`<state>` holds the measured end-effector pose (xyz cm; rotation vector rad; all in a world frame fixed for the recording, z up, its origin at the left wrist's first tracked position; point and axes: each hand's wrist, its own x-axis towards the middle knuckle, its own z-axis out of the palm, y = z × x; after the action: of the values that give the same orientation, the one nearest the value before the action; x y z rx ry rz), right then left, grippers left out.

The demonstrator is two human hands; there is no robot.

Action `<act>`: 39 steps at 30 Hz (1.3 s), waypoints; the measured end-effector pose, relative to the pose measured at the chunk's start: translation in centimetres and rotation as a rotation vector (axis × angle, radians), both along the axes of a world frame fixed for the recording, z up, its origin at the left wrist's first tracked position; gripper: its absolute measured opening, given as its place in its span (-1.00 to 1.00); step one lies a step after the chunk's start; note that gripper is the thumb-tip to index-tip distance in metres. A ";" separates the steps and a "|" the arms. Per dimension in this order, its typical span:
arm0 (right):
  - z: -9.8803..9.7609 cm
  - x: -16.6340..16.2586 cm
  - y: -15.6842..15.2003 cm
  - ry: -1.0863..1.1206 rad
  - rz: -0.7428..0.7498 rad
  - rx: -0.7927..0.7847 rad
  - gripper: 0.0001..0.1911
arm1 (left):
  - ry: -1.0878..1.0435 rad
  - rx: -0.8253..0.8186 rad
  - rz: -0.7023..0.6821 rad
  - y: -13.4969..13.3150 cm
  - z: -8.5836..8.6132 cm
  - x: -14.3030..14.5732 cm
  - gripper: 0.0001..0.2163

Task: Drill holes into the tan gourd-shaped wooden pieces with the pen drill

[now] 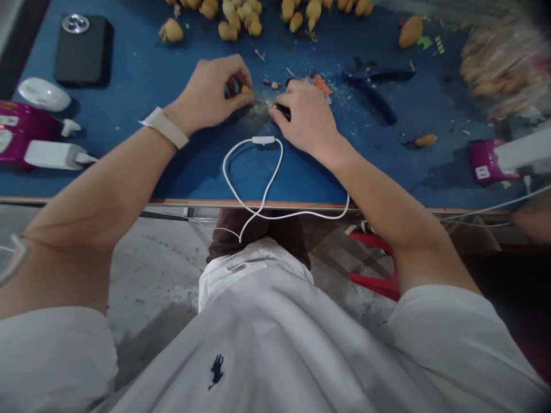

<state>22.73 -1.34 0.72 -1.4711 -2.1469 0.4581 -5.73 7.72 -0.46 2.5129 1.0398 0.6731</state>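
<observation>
My left hand [213, 92] pinches a small tan gourd-shaped piece [247, 90] against the blue table top [142, 80]. My right hand [307, 117] is closed round a thin dark-handled tool [282, 110] whose fine tip points left at the tan piece. The two hands sit close together at the middle of the table. A pale band [164, 126] is on my left wrist. A white earphone cable [253, 172] loops on the table just below my hands and hangs over the front edge.
Several tan gourd pieces [235, 17] lie along the far edge, one more [425, 139] at right. Dark pliers [374, 86] lie right of my hands. A black phone [81, 49], white case [43, 94], magenta power strips [17, 135] [488, 162] and a bag of pieces [501, 66] flank the work area.
</observation>
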 end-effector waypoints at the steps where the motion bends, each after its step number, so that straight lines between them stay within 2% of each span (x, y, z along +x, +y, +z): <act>1: -0.1 0.0 0.1 0.010 -0.012 0.002 -0.49 | -0.006 0.007 -0.002 -0.1 0.1 0.0 -0.45; 6: -0.8 0.4 0.8 0.053 -0.043 0.033 -0.45 | 0.032 0.015 0.028 0.1 0.0 0.2 -0.38; 13: -0.4 0.7 0.2 0.027 -0.016 0.043 -0.36 | -0.033 -0.013 0.025 0.0 -0.2 -0.2 -0.24; 20: -1.2 1.7 1.1 0.044 -0.126 0.040 -0.46 | -0.114 -0.077 -0.058 1.4 -0.8 -1.9 -0.22; 26: -1.5 1.3 1.2 0.021 -0.031 0.094 -0.46 | -0.196 -0.111 -0.095 0.9 -0.6 -1.2 -0.16; 34: -2.0 0.0 2.5 -0.017 0.013 0.123 -0.63 | -0.202 -0.149 -0.131 -0.7 0.2 -0.2 -0.36; 39: -2.1 0.6 2.5 -0.022 0.011 0.113 -0.66 | -0.177 -0.113 -0.121 0.5 -0.6 -0.8 -0.42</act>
<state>23.37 1.15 -1.33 -1.4088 -2.1618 0.3209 -6.57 8.25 -1.04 2.3490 0.8330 0.7622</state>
